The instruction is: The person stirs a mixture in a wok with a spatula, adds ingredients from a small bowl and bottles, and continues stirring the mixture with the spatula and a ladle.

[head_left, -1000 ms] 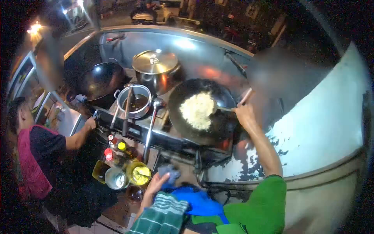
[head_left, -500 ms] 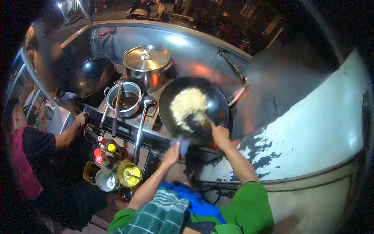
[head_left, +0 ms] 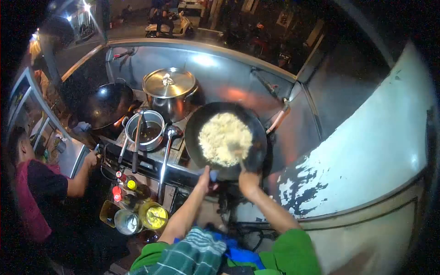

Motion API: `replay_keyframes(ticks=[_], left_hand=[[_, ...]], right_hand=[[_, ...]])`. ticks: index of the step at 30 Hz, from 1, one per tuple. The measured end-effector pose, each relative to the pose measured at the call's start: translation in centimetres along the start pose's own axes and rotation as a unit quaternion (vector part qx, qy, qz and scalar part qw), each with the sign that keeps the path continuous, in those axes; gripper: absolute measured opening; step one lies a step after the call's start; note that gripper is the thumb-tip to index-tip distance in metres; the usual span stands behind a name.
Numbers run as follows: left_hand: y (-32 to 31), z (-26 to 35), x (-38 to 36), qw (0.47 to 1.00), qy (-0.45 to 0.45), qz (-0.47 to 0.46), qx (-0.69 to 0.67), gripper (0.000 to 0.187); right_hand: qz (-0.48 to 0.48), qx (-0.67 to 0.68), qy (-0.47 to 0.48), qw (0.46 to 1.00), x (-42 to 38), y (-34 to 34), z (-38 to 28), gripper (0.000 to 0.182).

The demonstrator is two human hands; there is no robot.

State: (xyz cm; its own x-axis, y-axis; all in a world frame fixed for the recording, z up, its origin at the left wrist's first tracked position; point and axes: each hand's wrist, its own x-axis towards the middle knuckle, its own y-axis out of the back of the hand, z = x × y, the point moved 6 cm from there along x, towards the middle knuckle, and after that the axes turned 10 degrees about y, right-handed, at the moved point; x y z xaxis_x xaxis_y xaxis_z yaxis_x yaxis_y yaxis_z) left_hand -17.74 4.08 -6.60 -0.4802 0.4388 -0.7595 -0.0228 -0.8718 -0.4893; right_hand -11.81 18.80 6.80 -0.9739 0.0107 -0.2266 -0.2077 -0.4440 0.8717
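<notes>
Night-time street stall, seen from your head camera. Your left hand [head_left: 205, 176] grips the near rim of the wok [head_left: 227, 137] through a bluish cloth [head_left: 213, 175], which appears to shield the fingers from the hot metal and steady the pan. Your right hand [head_left: 249, 181] is closed around the handle of a spatula [head_left: 238, 153], whose blade lies in the heap of rice [head_left: 224, 139]; the blade itself is blurred. The rice sits in the middle of the wok, and the wok rests on the right burner of the stove [head_left: 151, 160].

Left of the wok stands a small pot [head_left: 145, 129] of dark liquid with a ladle handle [head_left: 137, 142] leaning out of it toward you; a second ladle [head_left: 167, 151] lies between the pot and the wok, handle toward the worktop edge, both within easy reach. Behind them is a large lidded stockpot [head_left: 170, 91], and at far left an empty black wok [head_left: 106, 103]. Seasoning bottles [head_left: 123, 183] and open tubs [head_left: 153, 215] cluster below the stove front, just left of your left forearm.

A second person, in a red vest [head_left: 27, 201], stands at the left with one hand [head_left: 91, 158] on the stove's corner
</notes>
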Motion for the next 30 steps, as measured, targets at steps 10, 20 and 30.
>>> replay_keyframes(ticks=[10,20,30], left_hand=[[-1.4,-6.7,-10.1,0.993,0.030,0.002,-0.111,0.026],[2.7,-12.3,-14.9,0.984,0.153,-0.065,-0.071,0.030],[1.2,-10.6,-11.4,0.993,0.068,-0.025,-0.093,0.041]], right_hand=[[-0.063,0.320,0.126,0.937,-3.7,6.4,7.4,0.032],[-0.024,0.274,0.133,0.952,-5.5,10.3,11.4,0.040],[-0.001,0.272,0.094,0.958,-3.0,9.1,9.5,0.028]])
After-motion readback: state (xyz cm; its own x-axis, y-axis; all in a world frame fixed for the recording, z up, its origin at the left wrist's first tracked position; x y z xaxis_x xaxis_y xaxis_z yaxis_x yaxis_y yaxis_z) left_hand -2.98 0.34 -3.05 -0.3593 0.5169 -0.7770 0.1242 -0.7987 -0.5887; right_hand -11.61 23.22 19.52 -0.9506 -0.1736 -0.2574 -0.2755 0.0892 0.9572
